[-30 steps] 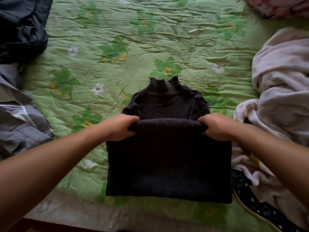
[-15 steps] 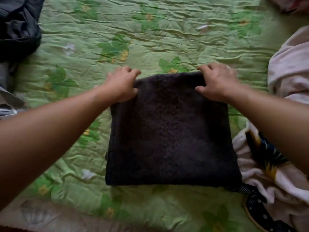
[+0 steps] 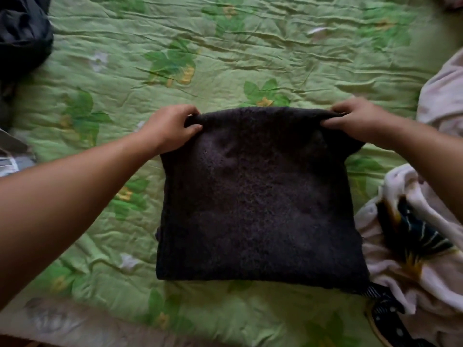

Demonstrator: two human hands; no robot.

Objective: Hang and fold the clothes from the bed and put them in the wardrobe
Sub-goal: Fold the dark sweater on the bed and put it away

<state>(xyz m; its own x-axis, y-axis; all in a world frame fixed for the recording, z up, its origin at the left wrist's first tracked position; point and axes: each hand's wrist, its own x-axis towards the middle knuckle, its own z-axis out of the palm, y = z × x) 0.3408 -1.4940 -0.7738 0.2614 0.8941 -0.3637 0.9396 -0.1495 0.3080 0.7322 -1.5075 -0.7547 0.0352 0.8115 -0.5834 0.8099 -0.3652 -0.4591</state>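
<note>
The bed (image 3: 250, 46) carries a wrinkled green quilt (image 3: 100, 234) printed with leaves and flowers. A dark folded sweater (image 3: 263, 196) lies flat at its middle. A dark garment (image 3: 22, 38) is heaped far left, grey cloth (image 3: 12, 159) at the left edge, pale pink clothes (image 3: 426, 284) along the right, and a dotted strap (image 3: 385, 306) near them.

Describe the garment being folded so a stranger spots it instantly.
On the green floral bedspread, look centre. The dark knit sweater lies folded square, far corners pinched by the left hand and right hand. Its neighbours are crumpled heaps; only it is flat and neat.
</note>
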